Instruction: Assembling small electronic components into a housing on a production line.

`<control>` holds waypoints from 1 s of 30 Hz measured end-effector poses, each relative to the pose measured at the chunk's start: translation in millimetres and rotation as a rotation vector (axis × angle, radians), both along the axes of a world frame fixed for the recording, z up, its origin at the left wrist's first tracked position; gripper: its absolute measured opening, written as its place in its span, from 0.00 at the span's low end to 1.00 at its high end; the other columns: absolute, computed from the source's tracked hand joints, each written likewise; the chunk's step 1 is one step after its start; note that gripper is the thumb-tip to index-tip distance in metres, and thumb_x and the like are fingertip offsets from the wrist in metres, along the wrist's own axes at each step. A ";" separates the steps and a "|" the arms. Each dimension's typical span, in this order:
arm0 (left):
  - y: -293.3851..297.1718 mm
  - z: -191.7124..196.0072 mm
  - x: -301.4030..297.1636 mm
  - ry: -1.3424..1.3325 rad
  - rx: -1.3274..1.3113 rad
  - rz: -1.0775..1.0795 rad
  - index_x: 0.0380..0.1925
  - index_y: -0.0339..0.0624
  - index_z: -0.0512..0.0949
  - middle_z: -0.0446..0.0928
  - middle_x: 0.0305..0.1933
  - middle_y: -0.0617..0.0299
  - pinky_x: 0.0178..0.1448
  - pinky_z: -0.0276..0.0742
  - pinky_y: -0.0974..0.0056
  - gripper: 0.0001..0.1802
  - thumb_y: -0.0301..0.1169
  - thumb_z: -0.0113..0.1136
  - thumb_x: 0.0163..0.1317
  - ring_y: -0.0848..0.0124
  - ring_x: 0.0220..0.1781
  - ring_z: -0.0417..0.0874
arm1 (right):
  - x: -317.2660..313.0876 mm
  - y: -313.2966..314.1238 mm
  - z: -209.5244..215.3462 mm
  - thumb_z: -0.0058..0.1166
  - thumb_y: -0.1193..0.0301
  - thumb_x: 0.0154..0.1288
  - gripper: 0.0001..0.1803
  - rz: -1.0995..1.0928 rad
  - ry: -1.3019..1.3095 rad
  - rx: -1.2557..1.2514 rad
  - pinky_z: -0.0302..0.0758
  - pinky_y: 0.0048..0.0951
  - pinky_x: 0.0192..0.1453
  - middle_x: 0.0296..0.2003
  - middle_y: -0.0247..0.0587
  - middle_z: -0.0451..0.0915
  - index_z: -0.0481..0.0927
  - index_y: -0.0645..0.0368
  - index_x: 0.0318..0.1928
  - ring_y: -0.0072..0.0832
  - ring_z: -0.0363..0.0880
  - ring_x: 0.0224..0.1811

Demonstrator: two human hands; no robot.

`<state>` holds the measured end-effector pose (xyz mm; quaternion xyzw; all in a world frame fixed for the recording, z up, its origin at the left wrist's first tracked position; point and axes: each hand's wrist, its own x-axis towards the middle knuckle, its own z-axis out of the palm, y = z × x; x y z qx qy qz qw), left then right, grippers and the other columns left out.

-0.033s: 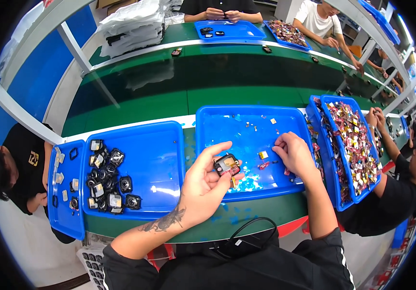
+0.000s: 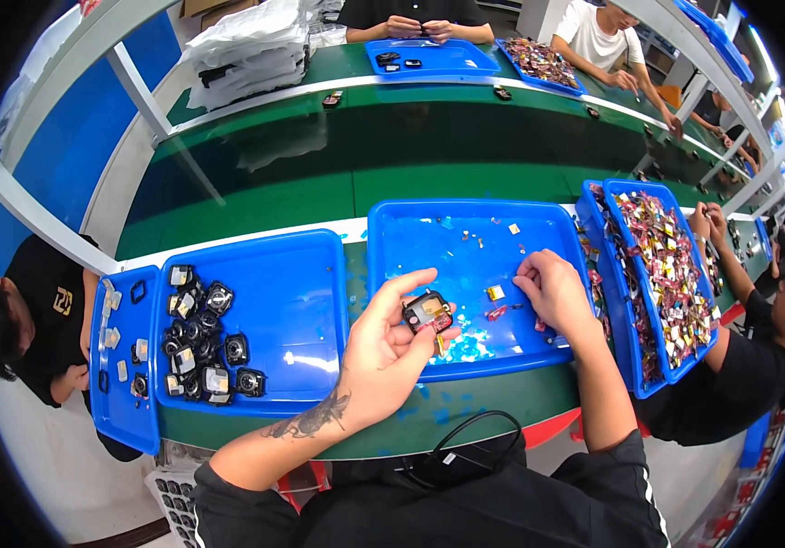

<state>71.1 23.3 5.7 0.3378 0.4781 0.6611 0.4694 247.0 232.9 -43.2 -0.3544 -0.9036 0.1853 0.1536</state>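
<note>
Above the near edge of the middle blue tray (image 2: pixel 539 208), my left hand (image 2: pixel 382 352) holds a small black square device casing (image 2: pixel 426 312) between thumb and fingers. Its open side faces up, showing a yellowish panel and red parts. A short gold-coloured piece sticks out below my thumb. My right hand (image 2: pixel 555 292) hovers over the right part of that tray, fingertips drawn together; whatever they pinch, if anything, is hidden. Just left of those fingertips lies a small yellow-and-white component (image 2: pixel 496 292), with a reddish piece (image 2: pixel 497 312) below it. Scraps of blue film (image 2: pixel 470 347) litter the tray.
A left blue tray (image 2: pixel 310 274) contains several black casings (image 2: pixel 196 338); a narrower tray (image 2: pixel 128 416) adjoins it. Stacked trays of small red and yellow components (image 2: pixel 662 265) stand at right. Beyond runs a green conveyor (image 2: pixel 301 192). Co-workers sit left, right and across.
</note>
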 end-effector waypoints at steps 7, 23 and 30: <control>4.8 -5.0 1.3 -0.162 -0.013 -0.008 0.61 0.35 0.63 0.72 0.57 0.46 0.61 0.78 0.56 0.19 0.21 0.44 0.70 0.57 0.56 0.80 | 1.8 -8.6 -1.8 0.56 0.74 0.60 0.05 -0.002 -0.078 0.133 0.75 0.47 0.40 0.33 0.51 0.77 0.75 0.62 0.35 0.51 0.78 0.37; 2.9 -23.1 8.5 -0.163 -0.025 0.011 0.48 0.34 0.69 0.79 0.49 0.47 0.56 0.79 0.61 0.12 0.18 0.54 0.64 0.62 0.51 0.83 | -12.0 -129.3 34.8 0.54 0.82 0.65 0.07 0.034 1.022 -1.046 0.78 0.20 0.36 0.35 0.39 0.80 0.73 0.66 0.43 0.18 0.78 0.33; -0.7 -26.9 13.8 -0.156 0.022 0.095 0.45 0.34 0.71 0.79 0.45 0.52 0.54 0.79 0.65 0.11 0.18 0.57 0.63 0.67 0.50 0.82 | -14.3 -131.0 22.4 0.54 0.83 0.65 0.04 0.040 0.991 -0.991 0.75 0.17 0.35 0.37 0.41 0.82 0.76 0.66 0.40 0.17 0.78 0.34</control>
